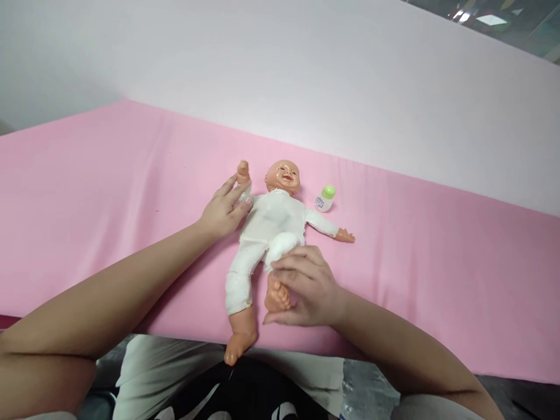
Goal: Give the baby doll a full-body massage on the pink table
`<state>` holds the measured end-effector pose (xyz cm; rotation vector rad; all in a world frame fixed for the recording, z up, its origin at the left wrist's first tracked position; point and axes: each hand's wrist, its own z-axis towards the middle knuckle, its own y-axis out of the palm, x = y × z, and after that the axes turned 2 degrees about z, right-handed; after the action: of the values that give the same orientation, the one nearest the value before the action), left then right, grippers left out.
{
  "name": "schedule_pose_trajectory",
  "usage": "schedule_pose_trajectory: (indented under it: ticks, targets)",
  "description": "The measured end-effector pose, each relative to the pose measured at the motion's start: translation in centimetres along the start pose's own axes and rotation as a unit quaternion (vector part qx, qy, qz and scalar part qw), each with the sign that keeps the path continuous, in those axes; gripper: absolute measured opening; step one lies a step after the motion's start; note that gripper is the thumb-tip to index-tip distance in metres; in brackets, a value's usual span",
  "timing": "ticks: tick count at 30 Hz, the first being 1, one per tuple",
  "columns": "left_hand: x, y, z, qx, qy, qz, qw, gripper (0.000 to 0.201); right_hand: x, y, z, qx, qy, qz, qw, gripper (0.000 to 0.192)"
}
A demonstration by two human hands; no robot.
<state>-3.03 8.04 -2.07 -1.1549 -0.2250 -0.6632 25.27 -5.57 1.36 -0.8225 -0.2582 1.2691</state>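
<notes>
A plastic baby doll (pixel 273 224) in a white suit lies on its back on the pink sheet (pixel 109 198), head away from me. My left hand (pixel 225 210) rests on the doll's raised arm and shoulder, fingers laid over the sleeve. My right hand (pixel 306 286) is closed around the doll's bent leg, with its bare foot showing against my palm. The doll's other leg stretches toward me, its foot hanging past the sheet's near edge.
A small white bottle with a green cap (pixel 325 198) lies beside the doll's head on the right. A white wall (pixel 306 76) rises behind the pink surface. My lap in light trousers (pixel 175 373) is below the near edge.
</notes>
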Motion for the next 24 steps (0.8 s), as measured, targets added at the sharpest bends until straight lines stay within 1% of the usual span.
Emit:
schedule_pose_trajectory:
  ticks: [1,3,6,9,12,13,15,17,20,22,24]
  targets:
    - [-0.5,-0.1,0.2,0.002,-0.035,-0.002,0.999,0.072,-0.4,0.3,-0.1,-0.019,-0.014,0.030,0.999,0.063]
    - [-1.3,-0.3,0.6,-0.011,-0.093,0.002,0.996,0.075,-0.9,0.9,-0.4,-0.073,-0.038,0.076,0.994,0.064]
    - [-2.0,-0.7,1.2,-0.060,-0.152,0.045,0.985,0.079,-1.0,1.5,-0.7,-0.174,-0.036,0.091,0.980,0.067]
    - [-2.2,-0.9,1.5,-0.080,-0.183,0.086,0.976,0.077,-0.9,1.6,-0.8,-0.239,-0.017,0.079,0.968,0.067]
    - [-2.1,-1.0,1.6,-0.073,-0.185,0.079,0.977,0.075,-0.9,1.6,-0.8,-0.268,-0.015,0.071,0.961,0.064]
    - [-2.1,-1.0,1.6,-0.066,-0.179,0.063,0.980,0.075,-0.9,1.6,-0.8,-0.262,-0.018,0.072,0.962,0.063]
    - [-2.1,-0.9,1.5,-0.044,-0.154,0.022,0.987,0.074,-1.0,1.5,-0.7,-0.225,-0.028,0.083,0.970,0.063]
    - [-2.0,-0.8,1.3,-0.018,-0.122,-0.010,0.992,0.073,-1.1,1.3,-0.7,-0.168,-0.037,0.098,0.980,0.064]
    - [-1.7,-0.4,0.8,0.013,-0.061,-0.025,0.998,0.075,-1.4,0.4,-0.5,-0.077,-0.050,0.102,0.990,0.063]
    - [-1.2,-0.2,0.3,0.023,0.002,-0.024,0.999,0.077,-1.5,-0.4,-0.3,-0.017,-0.047,0.081,0.995,0.063]
    - [-0.4,0.0,0.0,0.014,0.089,-0.019,0.996,0.076,-1.3,-1.0,-0.1,0.041,-0.036,0.039,0.998,0.063]
